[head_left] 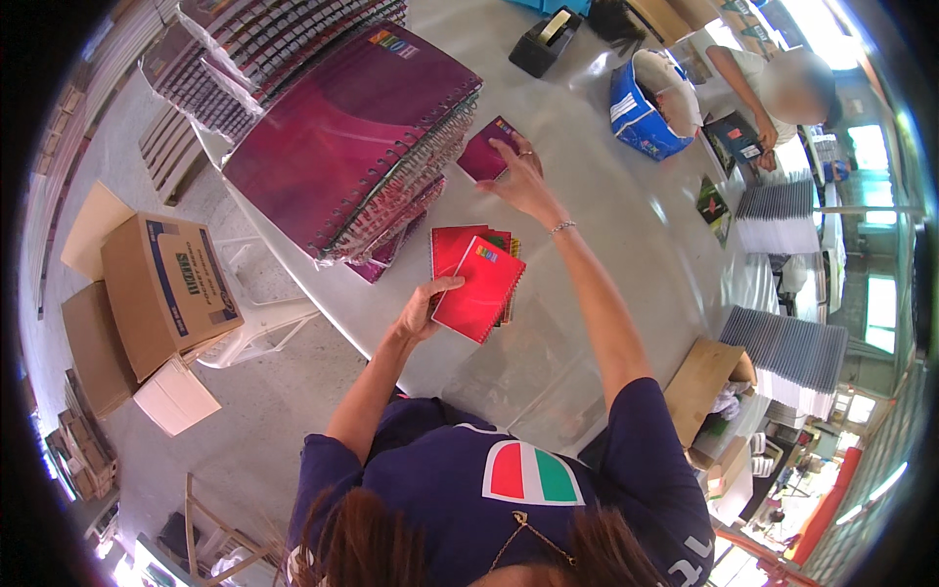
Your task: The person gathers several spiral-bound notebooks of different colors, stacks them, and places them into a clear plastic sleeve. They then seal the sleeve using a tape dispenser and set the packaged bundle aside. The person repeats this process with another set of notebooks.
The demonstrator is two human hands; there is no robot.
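- Large maroon notebooks (333,137): piled at table (626,293) edge, probably for easy reach.
- Left hand (423,307): thumb over front red notebook (481,295), gripping its left edge, likely keeping spiral side free; another red notebook (450,241) behind.
- Small maroon notebook (481,157): on table, beyond red ones.
- Right hand (523,184): fingers spread over it, perhaps steadying; can't tell if pinching.

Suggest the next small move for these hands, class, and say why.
Probably, the right hand should slide the small purple notebook toward the top red notebook: it seems to touch the purple cover, while the left hand holds the red one nearby.
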